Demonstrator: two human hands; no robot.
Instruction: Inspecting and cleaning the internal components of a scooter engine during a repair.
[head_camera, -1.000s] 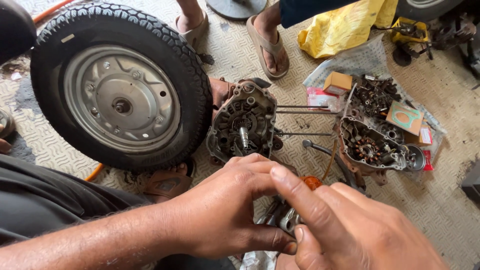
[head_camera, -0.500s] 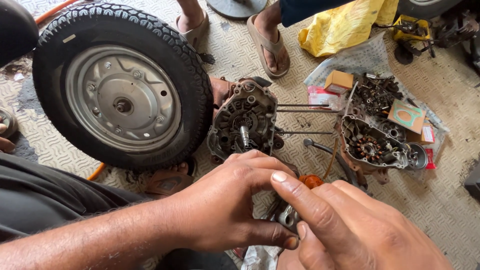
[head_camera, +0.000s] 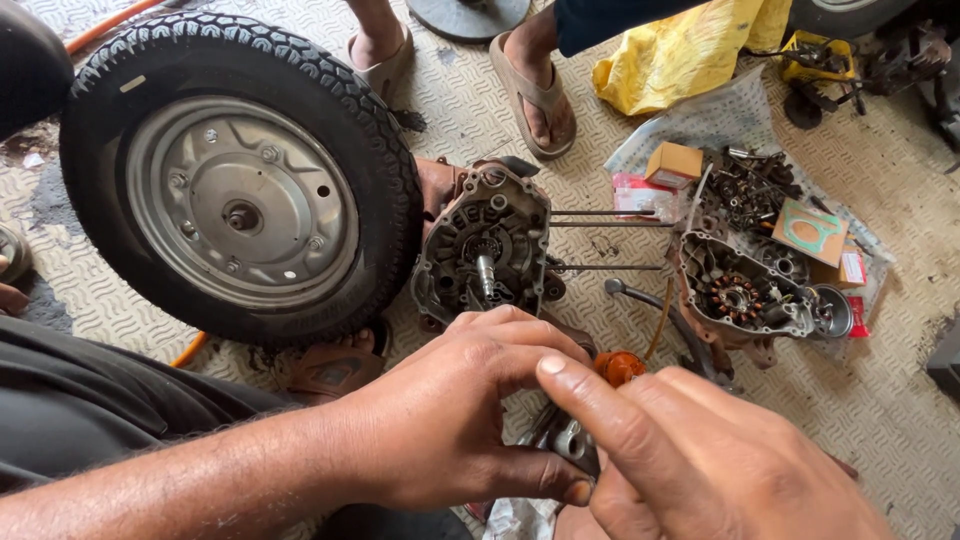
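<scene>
A black rubber tyre on a grey steel wheel (head_camera: 240, 190) lies on the patterned floor mat (head_camera: 900, 400), touching a greasy metal engine casing (head_camera: 485, 245). Low in the middle, the left hand (head_camera: 450, 420) and right hand (head_camera: 690, 460) both pinch a small grey metal part (head_camera: 565, 437) between their fingers, just below an orange cap (head_camera: 618, 366). An open crankcase half (head_camera: 740, 290) lies right.

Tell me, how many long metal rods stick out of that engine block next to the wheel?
3. The top stud and the middle stud lie close together, the bottom stud further down; all point away from the engine block. Others may be hidden.
</scene>
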